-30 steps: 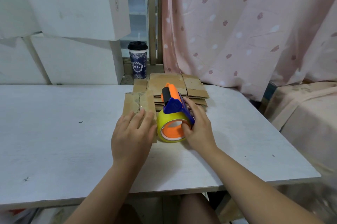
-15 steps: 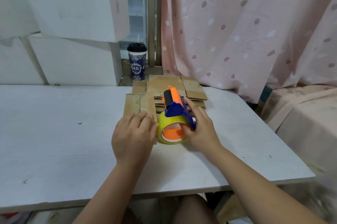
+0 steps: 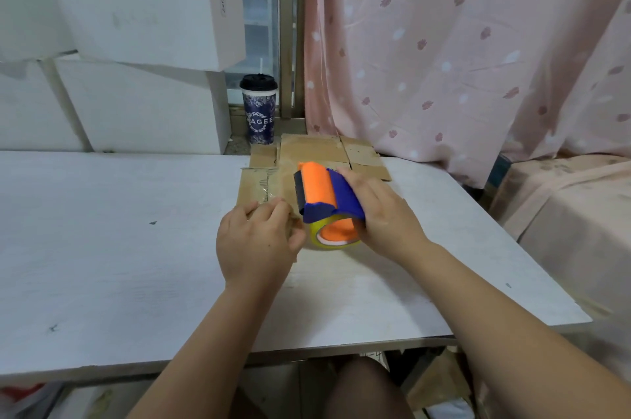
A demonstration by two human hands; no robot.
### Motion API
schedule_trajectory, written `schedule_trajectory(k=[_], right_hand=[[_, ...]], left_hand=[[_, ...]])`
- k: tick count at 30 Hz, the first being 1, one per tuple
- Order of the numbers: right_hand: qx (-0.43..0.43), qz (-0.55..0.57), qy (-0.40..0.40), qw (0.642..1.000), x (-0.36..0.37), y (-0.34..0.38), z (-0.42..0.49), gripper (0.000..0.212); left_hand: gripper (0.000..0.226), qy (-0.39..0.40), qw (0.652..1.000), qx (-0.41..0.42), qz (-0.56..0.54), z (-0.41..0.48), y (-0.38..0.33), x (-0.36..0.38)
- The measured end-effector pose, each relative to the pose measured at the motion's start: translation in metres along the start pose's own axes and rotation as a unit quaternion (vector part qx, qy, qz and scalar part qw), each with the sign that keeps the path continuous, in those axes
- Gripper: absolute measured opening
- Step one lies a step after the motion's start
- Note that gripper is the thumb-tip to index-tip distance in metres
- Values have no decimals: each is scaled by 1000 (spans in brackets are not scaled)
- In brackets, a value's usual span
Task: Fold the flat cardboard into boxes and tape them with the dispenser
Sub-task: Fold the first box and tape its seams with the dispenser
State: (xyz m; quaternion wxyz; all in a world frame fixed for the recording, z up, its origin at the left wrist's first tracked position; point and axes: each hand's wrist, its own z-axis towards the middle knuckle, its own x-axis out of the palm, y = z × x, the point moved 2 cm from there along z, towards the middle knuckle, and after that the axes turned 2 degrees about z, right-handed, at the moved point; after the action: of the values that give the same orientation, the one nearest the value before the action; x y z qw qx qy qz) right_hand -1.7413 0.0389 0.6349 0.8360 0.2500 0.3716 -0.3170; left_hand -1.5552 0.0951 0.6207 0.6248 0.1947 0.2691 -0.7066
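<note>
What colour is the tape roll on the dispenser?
Yellow tape roll around an orange core, seen in the head view.

One tape dispenser (image 3: 327,193), one cup (image 3: 259,109), two hands (image 3: 256,244) (image 3: 386,217)

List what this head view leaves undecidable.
Head view: whether the left hand pinches the flat cardboard or only presses it; its curled fingers hide the contact.
Head view: the tape's free end, hidden under the tape dispenser and right hand.
Head view: sheet count in the cardboard stack, blocked by the tape dispenser.
</note>
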Motion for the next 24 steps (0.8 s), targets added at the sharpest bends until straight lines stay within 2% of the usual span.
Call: schedule_trajectory(k=[3, 8, 12, 19, 24], right_hand=[[27, -3, 31, 999, 2, -11, -6, 65], [107, 116, 35, 987, 1, -23, -6, 76], [147, 183, -39, 971, -9, -29, -14, 75], [85, 43, 39, 995, -14, -28, -13, 92], [24, -58, 71, 995, -7, -18, -8, 90]], left_hand=[[23, 3, 1000, 7, 11, -3, 3, 2], [23, -22, 1000, 12, 16, -5, 4, 7], [17, -45, 999, 18, 23, -5, 5, 9], [21, -47, 999, 7, 19, -5, 4, 8], [27, -31, 999, -3, 25, -4, 2, 7]])
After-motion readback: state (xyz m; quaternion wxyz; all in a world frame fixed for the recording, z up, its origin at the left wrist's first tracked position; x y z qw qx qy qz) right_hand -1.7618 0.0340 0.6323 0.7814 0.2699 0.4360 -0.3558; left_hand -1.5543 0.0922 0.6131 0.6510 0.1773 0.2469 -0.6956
